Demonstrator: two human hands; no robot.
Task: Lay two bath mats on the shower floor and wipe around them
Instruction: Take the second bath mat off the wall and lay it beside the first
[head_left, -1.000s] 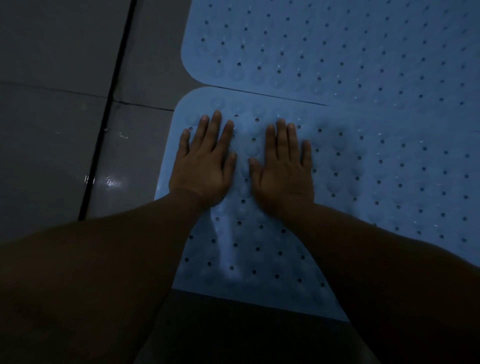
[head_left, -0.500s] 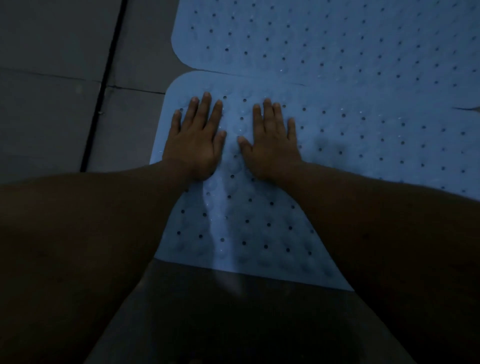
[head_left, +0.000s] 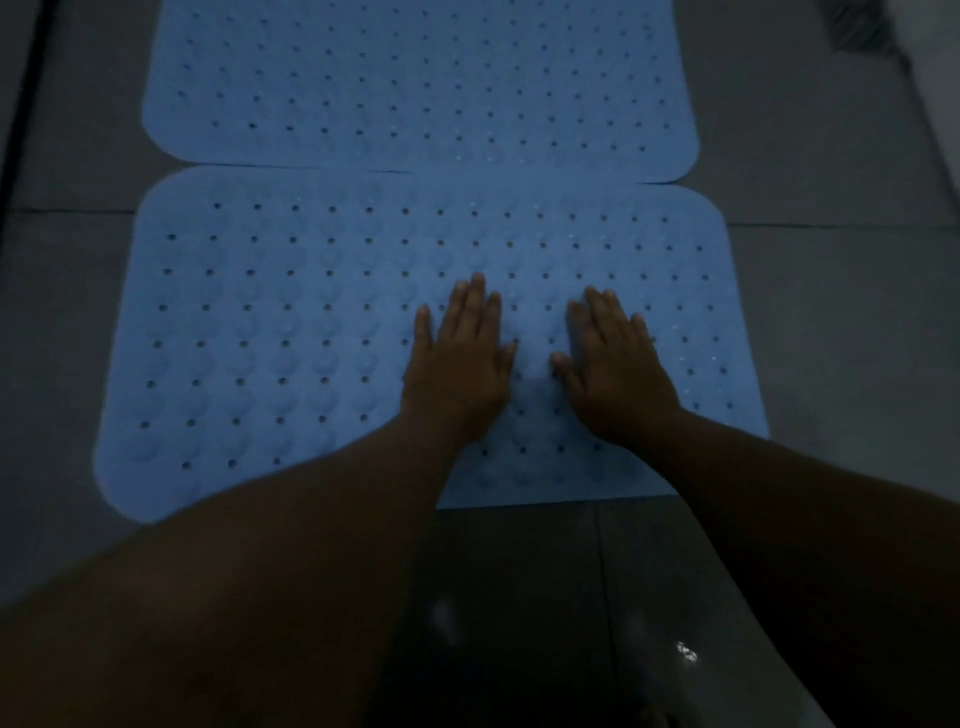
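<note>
Both hands are flat on the near bath mat (head_left: 291, 322) now, fingers straight and spread, palms pressing down. The left hand (head_left: 460, 358) and right hand (head_left: 615, 371) have shifted from the mat's left end a moment ago to its right-of-middle stretch, side by side and just apart. The far bath mat (head_left: 415, 78) lies beyond, its near edge meeting this one's far edge. Both mats sit on the dark tiled shower floor (head_left: 841, 322). Looks like the pressing-down is working across the mat; the laying seems nearly done, wiping not yet begun.
</note>
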